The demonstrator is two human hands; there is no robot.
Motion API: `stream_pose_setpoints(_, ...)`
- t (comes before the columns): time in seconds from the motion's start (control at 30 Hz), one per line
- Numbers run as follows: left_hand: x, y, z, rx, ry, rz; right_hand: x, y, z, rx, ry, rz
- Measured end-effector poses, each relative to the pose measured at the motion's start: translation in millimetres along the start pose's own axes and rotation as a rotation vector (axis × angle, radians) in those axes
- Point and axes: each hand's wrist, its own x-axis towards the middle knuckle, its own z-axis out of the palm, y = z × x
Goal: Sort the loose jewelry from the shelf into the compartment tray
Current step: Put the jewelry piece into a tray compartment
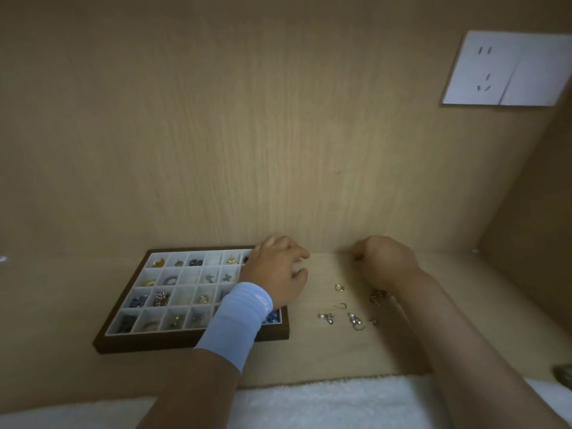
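A dark-brown compartment tray (192,342) with white cells lies on the wooden shelf at the left, and most cells hold a small piece. My left hand (274,269), with a light-blue wristband, rests over the tray's right side with its fingers bent and apart; I see nothing in it. My right hand (385,263) is curled near the back wall, its fingertips turned away, so anything it holds is hidden. Loose jewelry lies between and below the hands: a gold ring (339,287), a thin hook (342,305), a silver earring (327,318), a pink-silver piece (355,322) and a bronze cluster (378,297).
The shelf is a wooden niche with a back wall and a right side wall (532,212). A white socket plate (507,69) sits high on the right. A white towel (325,400) lies along the shelf's front edge. A dark object (565,374) shows at the right border.
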Motion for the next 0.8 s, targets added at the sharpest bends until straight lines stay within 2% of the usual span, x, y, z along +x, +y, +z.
stream_pose_setpoints(0.17,0.1,-1.1,0.4,0.026,-0.012,0.003,0.0,-21.0,7.0,0.102,0.001,-0.121)
stream_pose_setpoints(0.3,0.4,-0.5,-0.2,0.043,-0.014,0.004,-3.5,-35.8,6.7,0.376,-0.066,-0.173)
stream_pose_setpoints(0.4,-0.7,-1.3,-0.3,0.055,0.008,-0.009,-1.7,-33.0,7.0,0.521,-0.051,-0.167)
stream_pose_setpoints(0.5,-1.4,-2.1,-0.1,0.064,0.028,-0.020,0.5,-26.5,7.7,0.535,-0.010,-0.164)
stream_pose_setpoints(0.67,-0.7,-1.6,0.9,0.064,0.025,-0.024,0.8,-34.8,13.2,0.453,-0.078,-0.206)
stream_pose_setpoints(0.8,-1.5,-0.4,0.3,0.068,0.029,-0.009,-0.7,-41.5,15.8,0.418,-0.043,-0.216)
